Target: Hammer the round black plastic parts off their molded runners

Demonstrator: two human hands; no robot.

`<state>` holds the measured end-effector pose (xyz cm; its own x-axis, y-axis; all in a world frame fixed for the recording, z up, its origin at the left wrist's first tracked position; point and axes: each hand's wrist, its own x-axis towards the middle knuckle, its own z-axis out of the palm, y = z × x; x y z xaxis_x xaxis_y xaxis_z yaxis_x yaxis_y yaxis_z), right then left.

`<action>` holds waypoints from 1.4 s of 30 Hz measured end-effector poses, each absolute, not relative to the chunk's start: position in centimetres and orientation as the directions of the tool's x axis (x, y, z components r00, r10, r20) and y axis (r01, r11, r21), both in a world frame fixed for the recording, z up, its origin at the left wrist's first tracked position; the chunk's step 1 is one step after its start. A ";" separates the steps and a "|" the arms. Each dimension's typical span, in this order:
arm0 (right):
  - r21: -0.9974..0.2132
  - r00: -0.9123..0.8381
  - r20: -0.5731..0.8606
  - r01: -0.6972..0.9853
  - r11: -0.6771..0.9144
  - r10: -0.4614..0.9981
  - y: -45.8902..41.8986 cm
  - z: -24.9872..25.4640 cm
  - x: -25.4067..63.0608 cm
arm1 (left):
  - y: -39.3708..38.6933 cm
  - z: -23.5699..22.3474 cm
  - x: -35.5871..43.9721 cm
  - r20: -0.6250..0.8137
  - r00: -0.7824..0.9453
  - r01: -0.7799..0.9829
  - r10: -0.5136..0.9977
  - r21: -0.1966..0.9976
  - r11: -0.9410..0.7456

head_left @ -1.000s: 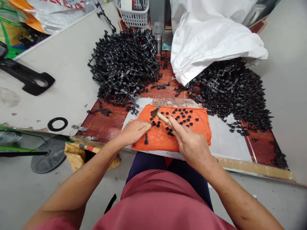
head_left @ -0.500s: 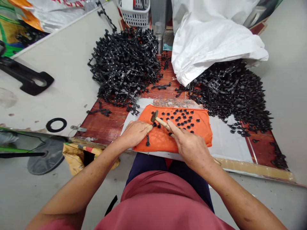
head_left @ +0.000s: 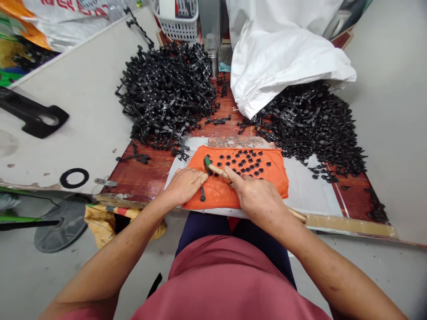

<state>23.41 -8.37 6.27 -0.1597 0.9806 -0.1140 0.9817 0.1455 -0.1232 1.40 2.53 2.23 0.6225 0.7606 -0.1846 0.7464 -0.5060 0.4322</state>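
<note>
My right hand (head_left: 258, 195) is wrapped round the wooden handle of a small hammer (head_left: 219, 171), index finger stretched along it. The green-dark hammer head hangs just above my left fingertips. My left hand (head_left: 186, 184) lies at the left side of an orange cloth-covered pad (head_left: 220, 200), thumb and fingers pinched at a small black part. From below those fingers a black strip with a round end (head_left: 202, 194) sticks out; its upper part is hidden. Several round black studs (head_left: 248, 162) are spread over the pad.
A large heap of linked black parts (head_left: 167, 98) stands at the back left. Loose black pieces (head_left: 333, 129) spill from a white sack (head_left: 287, 62) on the right. A steel flask (head_left: 213, 62) and white basket (head_left: 178, 26) are behind. A black ring (head_left: 74, 178) lies left.
The view has shifted slightly, so the scene sits further left. The hammer head has turned a little and is slightly closer to my left fingertips. Both hands keep their grips.
</note>
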 end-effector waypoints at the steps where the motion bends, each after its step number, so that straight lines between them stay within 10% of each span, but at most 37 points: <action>1: -0.195 -0.167 -0.087 0.970 0.148 0.982 -8.3 6.5 23.5 | 2.3 2.5 1.3 -0.158 0.625 0.730 0.765 0.465 -0.500; 6: -0.692 -0.086 0.152 0.702 0.168 0.985 -7.9 6.9 24.0 | -0.3 4.4 1.8 -0.030 0.569 0.609 0.822 0.687 -0.396; 12: -0.950 -0.093 -0.061 0.310 -0.029 0.994 -7.4 5.1 23.1 | -2.6 5.5 3.1 -0.032 0.593 0.502 0.805 0.795 -0.339; 16: -0.985 0.057 -0.152 0.078 -0.157 0.987 -8.4 5.0 22.6 | -3.0 5.0 2.4 0.110 0.459 0.459 0.881 0.821 -0.341; 27: -0.996 0.242 -0.004 0.082 -0.025 0.970 -11.5 2.8 19.5 | -6.9 4.4 5.4 -0.224 0.278 -0.137 0.934 0.953 0.269; 42: -0.908 0.202 -0.071 0.392 -0.147 0.977 -17.6 0.7 26.0 | 1.1 2.4 2.6 -0.204 0.438 0.470 0.875 0.882 -0.030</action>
<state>26.01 -17.58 0.67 0.2018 0.9768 -0.0711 0.3915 -0.1470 -0.9083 2.64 1.13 2.36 0.4384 0.8754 -0.2037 0.4704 -0.0304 0.8819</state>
